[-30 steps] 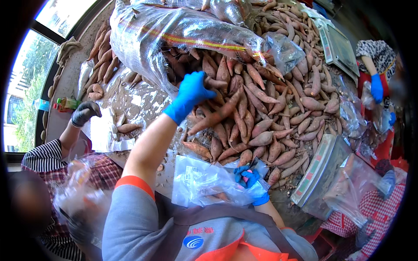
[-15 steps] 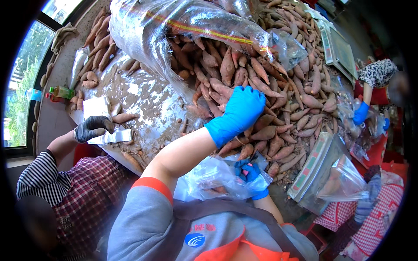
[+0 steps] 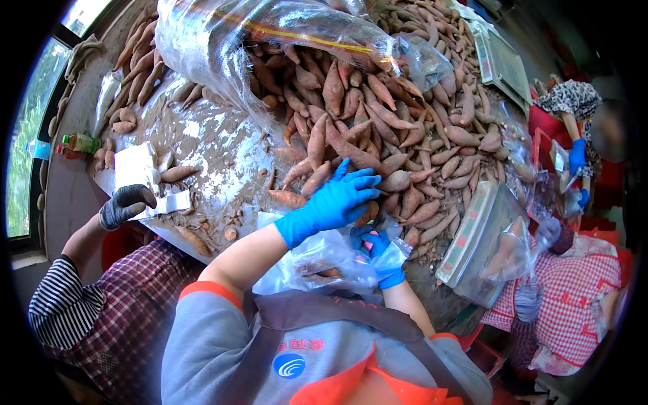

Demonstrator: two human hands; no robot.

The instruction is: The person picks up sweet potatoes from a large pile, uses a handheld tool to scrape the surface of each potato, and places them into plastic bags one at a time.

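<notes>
My left hand point(image 3: 336, 200), in a blue glove, reaches over the near edge of a heap of sweet potatoes point(image 3: 410, 201). Its fingers are spread, with no sweet potato gripped in them. A long, thick sweet potato point(image 3: 347, 150) lies just beyond the fingertips. Close to my body, my right hand point(image 3: 383, 255), also blue-gloved, is closed on the edge of a clear plastic bag point(image 3: 317, 253). A small pink bit shows between its fingers, too small to name. Something brownish is seen through the bag's film.
A big woven plastic sack point(image 3: 223, 47) spills sweet potatoes at the back. Scales stand right point(image 3: 466, 233) and far right point(image 3: 499, 57), the nearer one beside a bagged sweet potato point(image 3: 507, 250). At left, a co-worker's dark-gloved hand point(image 3: 126, 206) rests by white packets point(image 3: 137, 167). Other co-workers are at right.
My left hand has drawn back toward me and its fingers have spread from a closed grasp on the heap. My right hand stays at the bag. The whole view has shifted slightly.
</notes>
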